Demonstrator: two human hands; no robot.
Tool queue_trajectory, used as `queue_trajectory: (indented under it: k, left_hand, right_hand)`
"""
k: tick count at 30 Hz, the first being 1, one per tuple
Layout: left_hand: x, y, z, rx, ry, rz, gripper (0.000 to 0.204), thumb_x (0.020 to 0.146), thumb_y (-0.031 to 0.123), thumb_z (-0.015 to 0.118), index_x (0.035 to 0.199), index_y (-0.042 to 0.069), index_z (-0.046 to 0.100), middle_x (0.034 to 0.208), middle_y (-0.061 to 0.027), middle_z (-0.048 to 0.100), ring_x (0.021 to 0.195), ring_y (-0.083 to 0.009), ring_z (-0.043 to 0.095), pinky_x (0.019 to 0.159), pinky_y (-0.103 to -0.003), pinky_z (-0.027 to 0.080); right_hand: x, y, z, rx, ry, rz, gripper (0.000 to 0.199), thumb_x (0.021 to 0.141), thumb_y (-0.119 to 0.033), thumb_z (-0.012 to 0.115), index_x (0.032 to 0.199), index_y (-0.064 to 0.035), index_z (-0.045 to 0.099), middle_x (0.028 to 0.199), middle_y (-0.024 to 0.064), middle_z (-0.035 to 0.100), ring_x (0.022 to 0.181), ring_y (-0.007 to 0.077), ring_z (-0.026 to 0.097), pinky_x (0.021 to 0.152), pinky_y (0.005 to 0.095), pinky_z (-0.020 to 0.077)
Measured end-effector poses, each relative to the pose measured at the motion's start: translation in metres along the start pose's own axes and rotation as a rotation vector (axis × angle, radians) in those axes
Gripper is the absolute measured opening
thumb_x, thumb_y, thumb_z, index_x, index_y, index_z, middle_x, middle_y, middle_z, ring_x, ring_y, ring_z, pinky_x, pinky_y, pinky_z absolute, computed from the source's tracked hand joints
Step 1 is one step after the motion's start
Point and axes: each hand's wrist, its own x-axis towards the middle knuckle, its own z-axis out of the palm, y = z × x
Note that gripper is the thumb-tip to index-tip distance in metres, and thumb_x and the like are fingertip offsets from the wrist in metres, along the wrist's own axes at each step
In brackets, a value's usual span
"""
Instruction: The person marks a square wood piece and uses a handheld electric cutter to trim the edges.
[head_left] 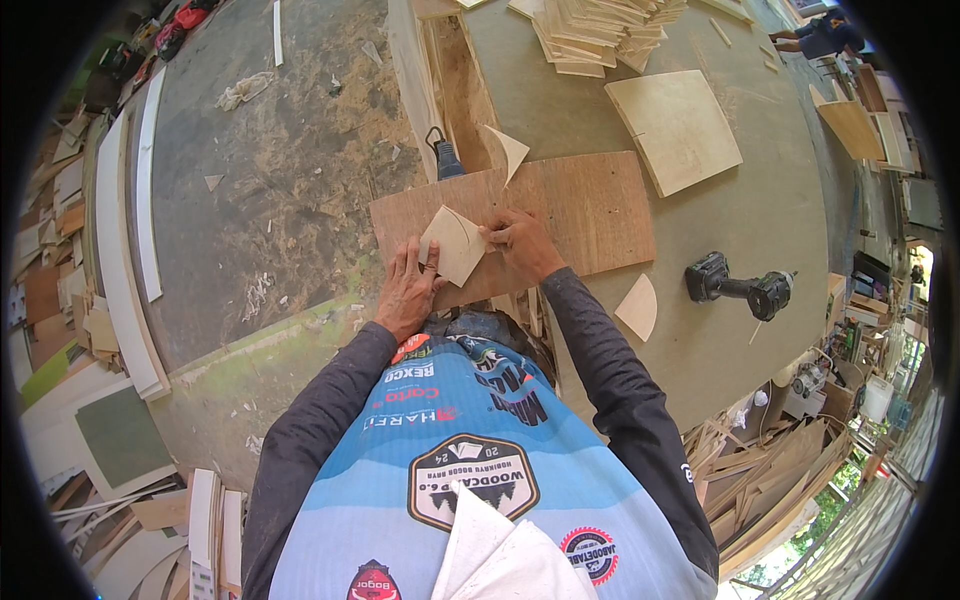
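A small pale plywood piece [452, 247], roughly square with a curved line across its right part, lies on a reddish-brown board [590, 205]. My left hand [405, 285] holds its left edge, the fingers pressed along it. At the right corner, my right hand [522, 243] pinches the piece between thumb and fingers. A thin curved offcut [508, 153] rests at the board's far edge. Next to it a dark tool end with a loop [445, 158] sticks out from beneath the board; the rest of it is hidden. Another rounded offcut [637, 308] lies right of my right forearm.
A black cordless drill [738, 287] lies on the grey-green tabletop [690, 375] to the right. Farther off are a larger plywood panel [675, 130] and a stack of plywood pieces [600, 30]. Sawdust [310, 140] covers the surface at left, beside long white strips [150, 185].
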Motion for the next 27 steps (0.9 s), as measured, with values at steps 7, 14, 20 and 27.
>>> queue_trajectory:
  k: [7,14,20,27]
  left_hand:
    - [0.0000,-0.0008,0.0018,0.004,-0.011,-0.005,0.074,0.102,0.032,0.057,0.162,0.004,0.024,0.152,-0.0311,0.033,0.140,-0.0481,0.036,0.116,-0.053,0.034]
    - [0.0002,0.0004,0.0010,0.013,-0.013,-0.012,0.075,0.102,0.032,0.057,0.162,0.004,0.023,0.150,-0.0309,0.033,0.138,-0.0479,0.037,0.114,-0.054,0.035]
    - [0.0003,0.0005,0.0014,0.010,-0.007,-0.014,0.074,0.103,0.033,0.056,0.162,0.003,0.024,0.150,-0.0308,0.033,0.138,-0.0477,0.037,0.114,-0.053,0.035]
    - [0.0009,0.0014,0.0010,0.020,-0.016,-0.023,0.073,0.103,0.034,0.055,0.162,0.003,0.024,0.150,-0.0310,0.033,0.138,-0.0478,0.037,0.115,-0.053,0.034]
  right_hand:
    - [0.0015,-0.0027,-0.0020,0.037,-0.005,0.021,0.019,0.098,-0.019,0.068,0.089,-0.0062,0.080,0.090,0.0089,0.069,0.093,0.0291,0.066,0.089,0.0409,0.0442]
    - [0.0044,-0.0016,-0.0029,0.071,-0.042,0.052,0.019,0.098,-0.017,0.068,0.089,-0.0029,0.078,0.090,0.0098,0.069,0.088,0.0298,0.067,0.080,0.0404,0.0485]
    - [0.0048,-0.0019,-0.0043,0.057,-0.002,-0.012,0.016,0.097,-0.016,0.069,0.093,-0.0037,0.079,0.090,0.0099,0.069,0.088,0.0295,0.067,0.079,0.0409,0.0495]
    - [0.0061,-0.0015,-0.0053,0.040,-0.034,0.009,0.015,0.097,-0.015,0.069,0.093,-0.0047,0.079,0.093,0.0084,0.069,0.096,0.0287,0.066,0.082,0.0408,0.0501]
